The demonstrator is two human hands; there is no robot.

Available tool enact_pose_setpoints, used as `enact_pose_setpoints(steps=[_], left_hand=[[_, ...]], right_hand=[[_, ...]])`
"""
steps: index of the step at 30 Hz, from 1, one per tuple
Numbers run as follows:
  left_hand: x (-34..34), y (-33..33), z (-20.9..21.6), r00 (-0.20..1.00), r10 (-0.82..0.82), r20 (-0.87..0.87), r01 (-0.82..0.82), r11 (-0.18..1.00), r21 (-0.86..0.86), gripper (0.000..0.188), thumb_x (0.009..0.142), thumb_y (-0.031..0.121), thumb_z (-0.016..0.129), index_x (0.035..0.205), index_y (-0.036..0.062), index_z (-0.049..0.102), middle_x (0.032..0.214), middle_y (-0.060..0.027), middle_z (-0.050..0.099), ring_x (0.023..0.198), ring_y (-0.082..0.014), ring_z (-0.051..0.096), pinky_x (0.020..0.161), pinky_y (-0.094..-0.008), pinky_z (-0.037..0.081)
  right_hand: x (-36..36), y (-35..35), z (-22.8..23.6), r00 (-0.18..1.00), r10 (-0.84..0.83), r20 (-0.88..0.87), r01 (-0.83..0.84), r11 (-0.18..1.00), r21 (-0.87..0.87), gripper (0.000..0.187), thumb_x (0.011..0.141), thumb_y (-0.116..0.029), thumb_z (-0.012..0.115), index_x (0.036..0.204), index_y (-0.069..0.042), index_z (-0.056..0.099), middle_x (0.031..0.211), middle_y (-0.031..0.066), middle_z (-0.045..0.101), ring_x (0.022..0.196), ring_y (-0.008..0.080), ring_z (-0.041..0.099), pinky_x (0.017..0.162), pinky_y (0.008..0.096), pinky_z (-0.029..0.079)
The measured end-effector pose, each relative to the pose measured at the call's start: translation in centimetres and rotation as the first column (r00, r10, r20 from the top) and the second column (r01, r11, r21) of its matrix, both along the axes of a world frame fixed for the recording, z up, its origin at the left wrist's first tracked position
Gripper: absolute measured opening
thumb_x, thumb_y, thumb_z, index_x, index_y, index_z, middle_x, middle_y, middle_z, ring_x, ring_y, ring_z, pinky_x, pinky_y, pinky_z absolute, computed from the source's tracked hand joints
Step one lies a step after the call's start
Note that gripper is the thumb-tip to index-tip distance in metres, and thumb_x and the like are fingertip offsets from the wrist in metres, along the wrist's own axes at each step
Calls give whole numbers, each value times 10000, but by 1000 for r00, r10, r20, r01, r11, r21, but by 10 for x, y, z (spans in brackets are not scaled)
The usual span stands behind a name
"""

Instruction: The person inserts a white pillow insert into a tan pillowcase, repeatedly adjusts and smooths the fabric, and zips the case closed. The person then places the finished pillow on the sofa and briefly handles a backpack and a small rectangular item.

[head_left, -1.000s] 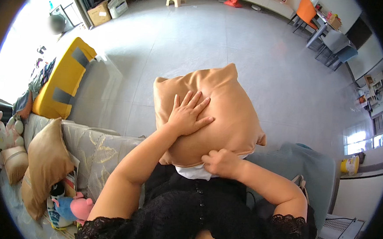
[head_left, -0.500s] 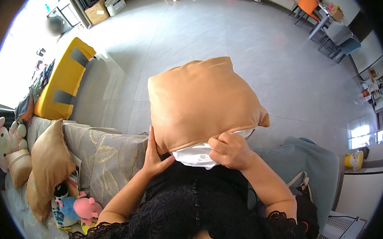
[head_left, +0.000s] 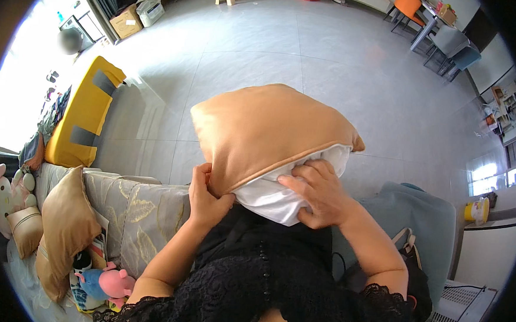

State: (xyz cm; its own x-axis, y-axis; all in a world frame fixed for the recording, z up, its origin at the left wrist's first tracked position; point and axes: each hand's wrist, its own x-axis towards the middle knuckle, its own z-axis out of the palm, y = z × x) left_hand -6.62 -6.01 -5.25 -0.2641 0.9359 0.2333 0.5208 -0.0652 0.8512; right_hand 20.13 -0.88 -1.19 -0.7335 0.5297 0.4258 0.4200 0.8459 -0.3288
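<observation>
A tan cushion cover [head_left: 266,129] rests before me above my lap, its near side gaping open. Out of that opening bulges a white cushion insert [head_left: 273,200], mostly inside the cover. My left hand [head_left: 208,196] pinches the cover's near left corner between thumb and fingers. Curled over the insert at the right of the opening, my right hand [head_left: 318,194] grips its white fabric, with the fingertips partly hidden in the folds.
On the patterned sofa [head_left: 154,208] to my left lie a tan cushion [head_left: 68,226], a smaller tan cushion [head_left: 26,229] and plush toys [head_left: 114,282]. A yellow piece of furniture [head_left: 84,112] stands beyond. A dark bag [head_left: 413,282] sits at my right on a blue-grey seat [head_left: 420,218].
The cover's front edge has lifted at the right, and more of the white insert shows. My left hand has shifted from lying along the side to pinching the corner.
</observation>
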Motion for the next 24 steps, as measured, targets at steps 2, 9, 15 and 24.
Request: enact_pose_setpoints(steps=[2,9,15,24], left_hand=[[6,-5,19,999,-47,-10,48,995,83,535,595,1,660,1092,10,461,945,-140,571,843,-250,588,755,-345,480],[16,0,27,976,-43,-211,36,999,-36,580,634,49,643,1161,0,404,1006,-192,538,913,-344,582,796,-415,476],[-12,-6,6,870,-13,-493,-94,977,-193,572,664,80,620,1184,-3,395,1117,-229,481,973,-454,542,773,-502,475],[-46,-3,-49,881,159,-446,-309,906,-288,570,730,53,611,1265,-10,425,1132,-210,559,1059,-397,573,835,-460,504]], right_hand=[[11,-6,8,999,-38,25,37,998,44,693,584,-390,759,1237,-237,583,1142,89,509,1104,319,449,927,530,356],[-18,22,-29,981,-194,21,185,958,218,362,729,-226,667,1091,-239,677,1122,83,559,1068,302,522,853,491,403],[-79,35,-55,997,-27,-78,57,912,407,165,784,-148,572,912,-126,674,870,87,649,804,261,649,704,389,522],[-126,8,-51,993,-47,105,24,978,208,232,821,-186,568,988,-58,667,975,151,672,870,286,670,787,416,530]])
